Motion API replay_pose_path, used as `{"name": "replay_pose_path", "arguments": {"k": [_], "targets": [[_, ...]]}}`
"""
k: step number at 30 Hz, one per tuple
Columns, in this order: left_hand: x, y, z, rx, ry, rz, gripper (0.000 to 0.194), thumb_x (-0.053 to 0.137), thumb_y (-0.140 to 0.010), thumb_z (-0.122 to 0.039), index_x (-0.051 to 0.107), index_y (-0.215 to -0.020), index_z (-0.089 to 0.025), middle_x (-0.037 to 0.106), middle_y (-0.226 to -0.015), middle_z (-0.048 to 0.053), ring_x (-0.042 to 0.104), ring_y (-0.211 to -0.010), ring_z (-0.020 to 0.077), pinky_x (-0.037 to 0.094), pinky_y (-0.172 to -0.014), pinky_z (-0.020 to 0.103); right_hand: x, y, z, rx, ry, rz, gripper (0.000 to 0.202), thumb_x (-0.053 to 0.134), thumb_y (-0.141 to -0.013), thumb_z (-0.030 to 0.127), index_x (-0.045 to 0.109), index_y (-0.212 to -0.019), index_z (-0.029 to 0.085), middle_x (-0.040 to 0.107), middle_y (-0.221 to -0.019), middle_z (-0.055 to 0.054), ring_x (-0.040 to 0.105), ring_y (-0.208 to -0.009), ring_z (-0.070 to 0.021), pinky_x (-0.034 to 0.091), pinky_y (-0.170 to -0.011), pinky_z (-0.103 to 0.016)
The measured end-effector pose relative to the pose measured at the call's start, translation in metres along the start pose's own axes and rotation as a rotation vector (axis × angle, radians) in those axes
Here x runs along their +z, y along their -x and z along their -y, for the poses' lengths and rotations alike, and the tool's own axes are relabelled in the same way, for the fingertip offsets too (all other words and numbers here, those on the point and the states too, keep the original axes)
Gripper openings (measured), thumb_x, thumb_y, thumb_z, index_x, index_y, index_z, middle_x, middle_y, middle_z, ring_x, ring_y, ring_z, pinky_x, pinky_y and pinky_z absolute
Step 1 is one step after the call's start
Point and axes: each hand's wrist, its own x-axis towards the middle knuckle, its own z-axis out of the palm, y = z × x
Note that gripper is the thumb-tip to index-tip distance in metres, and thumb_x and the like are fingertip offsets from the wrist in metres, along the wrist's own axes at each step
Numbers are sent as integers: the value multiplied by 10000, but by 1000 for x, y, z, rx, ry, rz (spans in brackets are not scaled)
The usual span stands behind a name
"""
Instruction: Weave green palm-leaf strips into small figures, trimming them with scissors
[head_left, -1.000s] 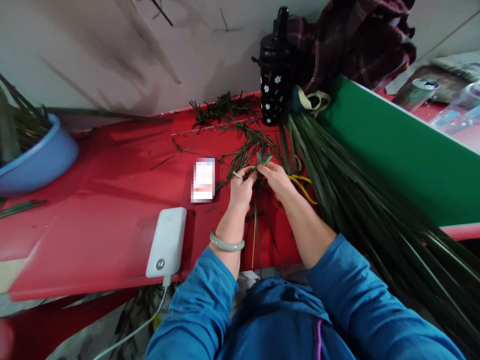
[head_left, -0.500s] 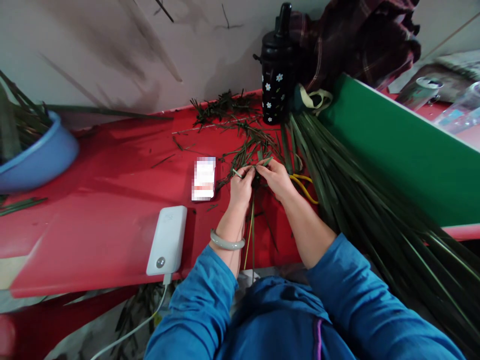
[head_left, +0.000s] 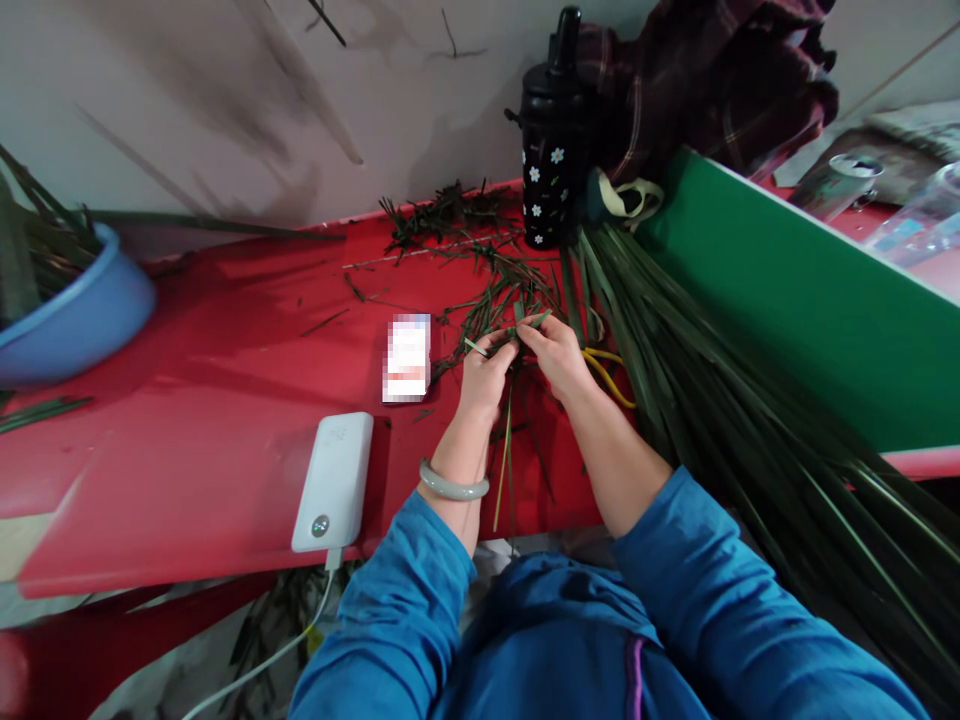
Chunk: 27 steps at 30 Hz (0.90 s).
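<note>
Close together over the red table (head_left: 225, 420), both hands pinch green leaf strips (head_left: 508, 410). My left hand (head_left: 487, 372) has its fingers closed on the strips, and a pale strip end sticks out at its left. My right hand (head_left: 551, 350) is closed on a green strip, whose tip shows above the fingers. Thin strips hang down from between the hands toward my lap. Just behind them lies a heap of cut leaf pieces (head_left: 499, 285). The exact point where the strips meet is partly hidden by my fingers.
Left of my hands lie a phone (head_left: 406, 358) and a white power bank (head_left: 334, 482) with a cable. A black bottle (head_left: 553, 160) stands behind. Long leaves (head_left: 675, 370), yellow handles (head_left: 611, 375) and a green panel (head_left: 795, 320) are right; a blue basin (head_left: 112, 300) is far left.
My hands have shifted slightly right, and the left fingers have spread a little along the strips. The hanging strips have swung slightly.
</note>
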Motion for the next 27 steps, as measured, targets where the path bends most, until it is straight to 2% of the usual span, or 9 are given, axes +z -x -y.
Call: {"name": "replay_pose_path", "arguments": {"k": [5, 13, 18, 27], "targets": [[2, 2, -3, -3, 55, -33, 155, 601, -587, -174, 629, -737, -147, 644, -689, -9, 560, -682, 102, 423, -750, 266, 1, -1, 0, 1, -11, 25, 174, 551, -633, 314, 564, -720, 164, 545, -622, 42, 483, -594, -83, 399, -604, -230], [1, 3, -5, 5, 47, -33, 125, 611, -578, -146, 638, -699, -156, 647, -673, -13, 553, -670, 97, 423, -738, 258, 0, -3, -2, -15, 12, 27, 135, 545, -627, 270, 567, -694, 155, 547, -617, 38, 492, -587, -82, 415, -609, -237], [0, 3, -5, 44, 30, -63, 131, 632, -598, -218, 641, -714, -160, 648, -697, -5, 562, -693, 107, 427, -745, 262, 1, -1, -1, 30, -12, 55, 160, 547, -633, 289, 559, -731, 164, 557, -640, 32, 496, -583, -90, 425, -586, -245], [-3, -2, -1, 126, -76, -115, 109, 607, -618, -244, 623, -685, -160, 610, -659, -15, 530, -660, 96, 417, -694, 236, 1, -2, -6, -71, 102, 68, 143, 548, -643, 271, 570, -733, 162, 560, -630, 32, 493, -591, -89, 407, -595, -236]]}}
